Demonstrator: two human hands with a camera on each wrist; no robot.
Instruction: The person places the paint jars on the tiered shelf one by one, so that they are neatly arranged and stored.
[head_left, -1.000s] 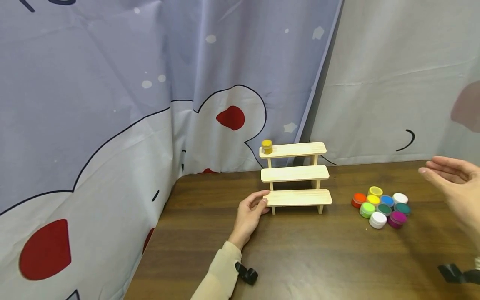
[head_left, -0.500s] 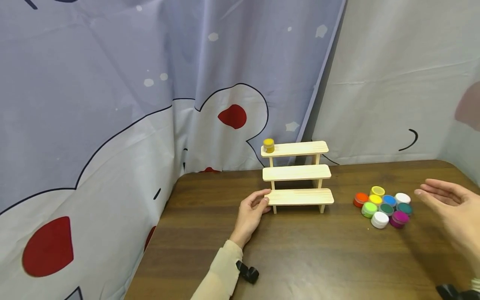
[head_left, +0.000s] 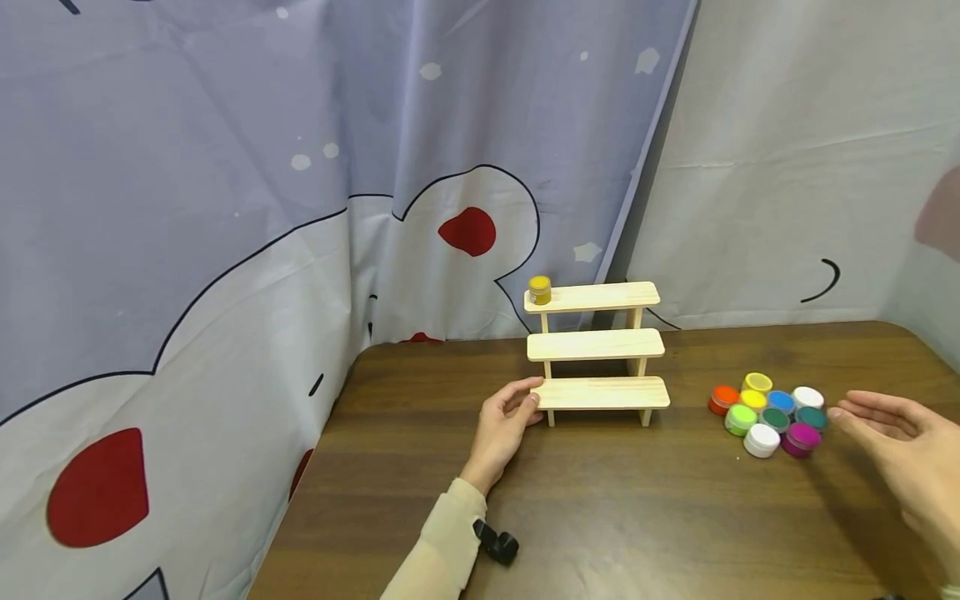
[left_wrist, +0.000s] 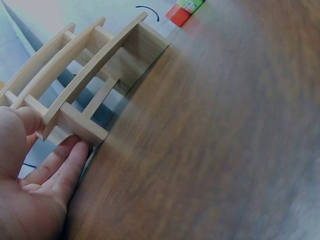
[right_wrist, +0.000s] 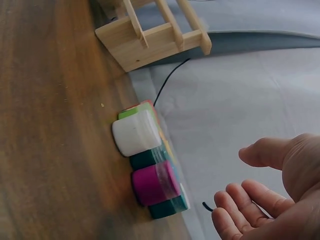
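A three-step pale wooden display shelf (head_left: 600, 393) stands on the table. My left hand (head_left: 501, 427) holds the left end of its lowest step; in the left wrist view the thumb (left_wrist: 27, 120) lies by the step's end and the fingers touch the side panel. One dark-yellow paint pot (head_left: 540, 290) sits at the left end of the top step. To the right, several small paint pots are clustered, among them a white pot (head_left: 762, 441), a purple pot (right_wrist: 155, 183) and a red pot (head_left: 723, 400). My right hand (head_left: 900, 450) hovers just right of this cluster, fingers extended, holding nothing.
The brown wooden table (head_left: 600, 517) runs up to a patterned curtain (head_left: 465, 125) behind the shelf. A pale curtain (head_left: 765, 167) hangs behind the pots. A black wrist camera (head_left: 497, 543) is strapped at the left sleeve.
My right hand has moved down and slightly left, closer to the paint pots. The left hand stays on the shelf. The view has shifted slightly.
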